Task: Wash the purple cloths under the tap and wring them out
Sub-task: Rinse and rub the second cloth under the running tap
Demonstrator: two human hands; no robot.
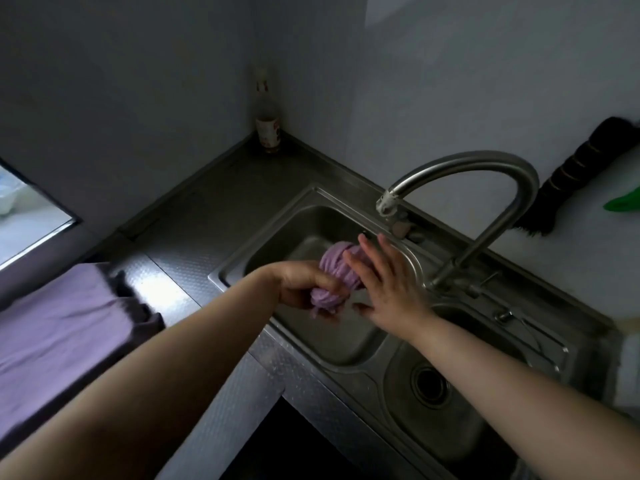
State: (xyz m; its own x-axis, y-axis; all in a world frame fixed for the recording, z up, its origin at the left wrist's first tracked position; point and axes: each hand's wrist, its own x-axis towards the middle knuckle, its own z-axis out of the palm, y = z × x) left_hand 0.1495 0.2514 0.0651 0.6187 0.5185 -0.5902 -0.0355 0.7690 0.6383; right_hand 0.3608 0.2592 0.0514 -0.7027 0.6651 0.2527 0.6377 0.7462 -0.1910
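A bunched purple cloth [335,276] is held over the left basin of the sink [263,233], at centre frame, below and to the left of the tap [464,188] spout. No stream of water can be made out from the spout. The left hand [300,283] is closed round the lower end of the cloth, thumb on top. The right hand [388,289] is spread wide, fingers [367,254] straight, its palm laid flat against the right side of the bundle without gripping it.

The cloth is judged soft and limp, twisted into ridges, probably wet and therefore heavier and somewhat slippery. For wringing, hold is best taken at the two ends of the twisted roll, one fist at each, so that opposite turns can be applied; a flat palm gives no purchase. Little care against damage is called for.

A second purple cloth [59,327] lies flat on the counter [180,251] at lower left, apparently dry. A bottle [267,123] stands in the far corner, upper centre.
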